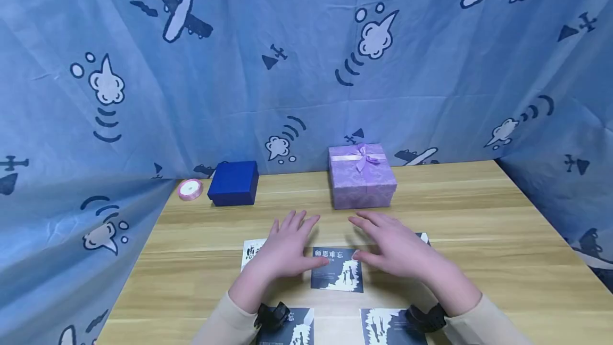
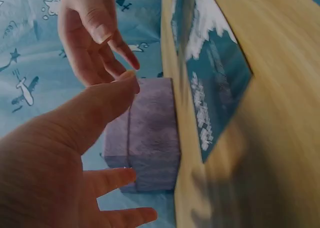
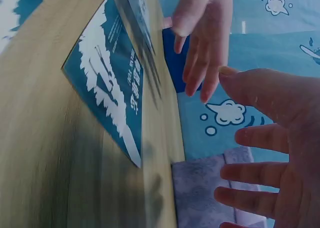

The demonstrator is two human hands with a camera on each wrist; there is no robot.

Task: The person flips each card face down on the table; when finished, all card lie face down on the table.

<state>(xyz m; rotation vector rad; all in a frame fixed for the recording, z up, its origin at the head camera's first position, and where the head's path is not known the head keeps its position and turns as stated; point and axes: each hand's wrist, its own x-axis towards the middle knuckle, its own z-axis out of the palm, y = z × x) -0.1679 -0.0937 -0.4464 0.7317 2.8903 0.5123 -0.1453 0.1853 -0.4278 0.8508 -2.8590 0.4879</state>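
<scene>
My left hand (image 1: 286, 252) hovers over the wooden table with its fingers spread and nothing in them. Across from it, my right hand (image 1: 395, 245) is likewise spread and holds nothing. A dark blue card (image 1: 337, 276) with white figures and lettering lies between and below them. Partly covered by the left hand is a white card (image 1: 250, 252) with black writing; another card (image 1: 424, 237) peeks out behind the right hand. Two more dark cards lie nearer, one by the left wrist (image 1: 299, 329) and one by the right (image 1: 380, 329). In the left wrist view, shadows fall beside the middle card (image 2: 220, 82).
Beyond the right hand stands a purple gift box (image 1: 364, 193) with a bow. A dark blue box (image 1: 234, 182) sits at the back left, with a pink ribbon roll (image 1: 190, 189) beside it. A blue patterned cloth (image 1: 306, 68) hangs behind the table (image 1: 479, 228).
</scene>
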